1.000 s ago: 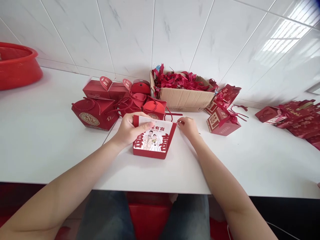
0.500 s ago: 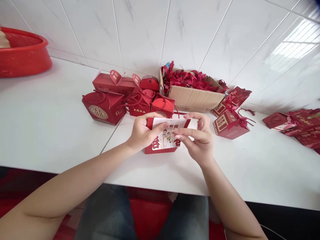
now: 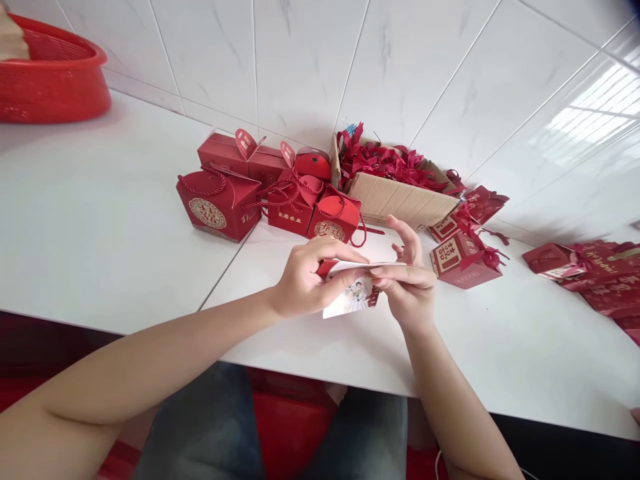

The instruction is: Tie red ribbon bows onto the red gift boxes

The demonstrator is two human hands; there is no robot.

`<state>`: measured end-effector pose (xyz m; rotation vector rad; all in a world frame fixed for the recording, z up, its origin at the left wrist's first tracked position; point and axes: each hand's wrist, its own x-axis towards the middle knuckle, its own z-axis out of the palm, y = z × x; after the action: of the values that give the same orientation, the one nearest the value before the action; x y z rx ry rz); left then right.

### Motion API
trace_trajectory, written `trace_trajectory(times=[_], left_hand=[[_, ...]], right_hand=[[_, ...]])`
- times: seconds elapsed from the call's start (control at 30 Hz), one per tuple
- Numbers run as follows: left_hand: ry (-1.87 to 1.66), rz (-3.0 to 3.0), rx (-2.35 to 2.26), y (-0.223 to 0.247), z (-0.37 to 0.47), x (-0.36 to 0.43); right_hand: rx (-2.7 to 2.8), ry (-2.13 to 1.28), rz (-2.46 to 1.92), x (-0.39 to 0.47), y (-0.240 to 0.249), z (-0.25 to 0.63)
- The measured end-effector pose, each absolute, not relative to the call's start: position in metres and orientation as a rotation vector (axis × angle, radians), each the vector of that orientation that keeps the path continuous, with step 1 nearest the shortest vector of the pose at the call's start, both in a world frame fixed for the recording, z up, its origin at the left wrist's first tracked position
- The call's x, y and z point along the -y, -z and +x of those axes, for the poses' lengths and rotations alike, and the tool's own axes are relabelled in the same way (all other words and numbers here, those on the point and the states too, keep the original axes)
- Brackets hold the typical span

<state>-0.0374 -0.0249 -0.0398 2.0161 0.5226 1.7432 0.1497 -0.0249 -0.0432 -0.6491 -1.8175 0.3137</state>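
Note:
My left hand [image 3: 305, 280] grips the left side of a red and white paper gift box [image 3: 345, 305], thumb in front and fingers over the top. On its front is a printed wedding couple, and it is tipped so that I see its upper edge nearly edge-on. My right hand [image 3: 407, 287] pinches the right side between thumb and forefinger, with other fingers raised. Much of the box is hidden behind both hands. Just beyond them stand red gift boxes with cord handles [image 3: 220, 203], one marked with a round gold emblem.
A cardboard box [image 3: 400, 200] full of dark red ribbons [image 3: 390, 163] stands against the tiled wall. To its right are a ribbon-tied red box [image 3: 465, 260] and red bags [image 3: 605, 280]. A red plastic basket [image 3: 60, 90] occupies the far left of the white table [image 3: 125, 220].
The paper box has tipped, its top edge turning toward me, and both hands have tilted with it. It has shifted slightly right. My view has turned a little.

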Motion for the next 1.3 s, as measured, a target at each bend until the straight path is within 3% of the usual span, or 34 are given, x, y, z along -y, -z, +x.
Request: trace_trajectory(times=[0.73,1.3], left_hand=[[-1.772,2.008,-0.596,0.0354,-0.0361,0.0316],[-1.723,2.005,-0.668,0.0319,-0.038,0.0339]], right_hand=[[1.817,-0.161,-0.683,0.0254,0.047,0.1549],[1.816,-0.263,-0.565,0.029,0.0435,0.1513]])
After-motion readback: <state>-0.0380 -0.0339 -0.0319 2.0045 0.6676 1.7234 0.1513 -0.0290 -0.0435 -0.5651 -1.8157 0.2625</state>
